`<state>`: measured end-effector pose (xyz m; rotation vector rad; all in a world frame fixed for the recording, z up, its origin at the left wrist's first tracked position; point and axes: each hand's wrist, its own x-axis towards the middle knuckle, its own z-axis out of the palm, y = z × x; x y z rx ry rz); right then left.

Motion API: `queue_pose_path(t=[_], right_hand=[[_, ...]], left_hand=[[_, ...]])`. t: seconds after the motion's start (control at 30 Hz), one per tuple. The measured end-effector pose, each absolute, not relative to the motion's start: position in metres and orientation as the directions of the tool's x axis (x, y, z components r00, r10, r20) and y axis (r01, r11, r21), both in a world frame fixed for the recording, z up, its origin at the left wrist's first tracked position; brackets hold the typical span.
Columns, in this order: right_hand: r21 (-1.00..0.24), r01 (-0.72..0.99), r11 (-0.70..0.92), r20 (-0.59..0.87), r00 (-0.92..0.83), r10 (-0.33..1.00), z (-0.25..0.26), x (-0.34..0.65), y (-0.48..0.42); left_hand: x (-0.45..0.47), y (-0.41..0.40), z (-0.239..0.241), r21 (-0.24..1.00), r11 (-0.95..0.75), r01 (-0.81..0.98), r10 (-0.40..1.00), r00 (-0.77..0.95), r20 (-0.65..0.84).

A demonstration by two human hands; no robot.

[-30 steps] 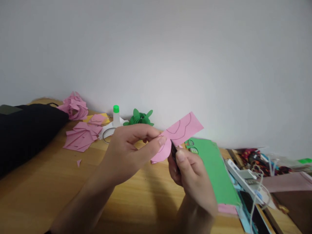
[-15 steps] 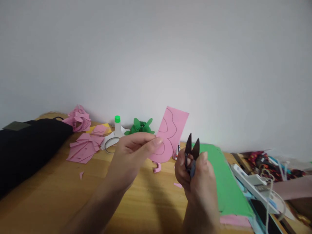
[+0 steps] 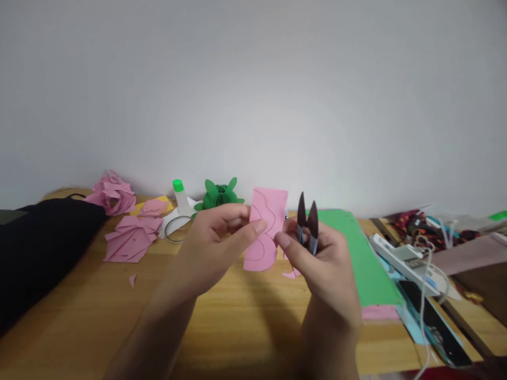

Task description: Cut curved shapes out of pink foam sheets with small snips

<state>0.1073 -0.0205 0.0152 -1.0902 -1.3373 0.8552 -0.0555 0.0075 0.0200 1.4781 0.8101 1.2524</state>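
My left hand (image 3: 216,240) pinches a pink paper strip (image 3: 266,227) marked with curved pen lines and holds it upright above the wooden table (image 3: 79,311). Its lower end is cut round. My right hand (image 3: 320,256) grips small dark snips (image 3: 307,219) with the two blades pointing up and slightly apart. The thumb of that hand touches the strip's right edge. A small pink offcut (image 3: 292,274) lies on the table under the hands.
Pink paper scraps (image 3: 132,237), a pink paper flower (image 3: 113,191), a glue bottle with a green cap (image 3: 180,196), a wire ring (image 3: 174,228) and a green paper flower (image 3: 218,194) lie at the back. Green card (image 3: 356,253) and cluttered tools lie right. A black bag (image 3: 35,248) lies left.
The pink strip swung from slanting right to standing upright. The snips left the paper and now point up, and the right hand came back against the strip. A pink offcut fell onto the table.
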Motion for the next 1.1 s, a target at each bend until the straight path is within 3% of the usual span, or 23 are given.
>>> queue_pose_path(t=[0.1, 0.23, 0.37, 0.57, 0.73, 1.1], right_hand=[[-0.928, 0.154, 0.34, 0.362, 0.143, 0.921, 0.017, 0.105, -0.021], [-0.914, 0.053, 0.402, 0.4, 0.285, 0.871, 0.01, 0.104, -0.026], [-0.912, -0.064, 0.406, 0.397, 0.112, 0.911, 0.004, 0.108, -0.03], [-0.937, 0.017, 0.349, 0.347, -0.074, 0.935, 0.008, 0.104, -0.022], [-0.974, 0.031, 0.223, 0.216, -0.158, 0.964, 0.008, 0.1, -0.017], [-0.992, -0.052, 0.114, 0.12, -0.152, 0.981, 0.002, 0.101, -0.017]], left_hand=[[-0.057, 0.009, 0.022, 0.96, -0.268, -0.082, 0.941, 0.191, 0.279], [-0.058, 0.016, 0.017, 0.954, -0.255, -0.159, 0.956, 0.108, 0.273], [-0.057, 0.024, 0.013, 0.926, -0.165, -0.34, 0.983, 0.025, 0.184], [-0.057, 0.025, 0.016, 0.84, -0.033, -0.542, 0.998, 0.024, 0.055], [-0.058, 0.022, 0.017, 0.866, -0.041, -0.498, 0.989, 0.103, 0.106], [-0.047, 0.012, 0.013, 0.911, -0.093, -0.402, 0.956, 0.218, 0.194]])
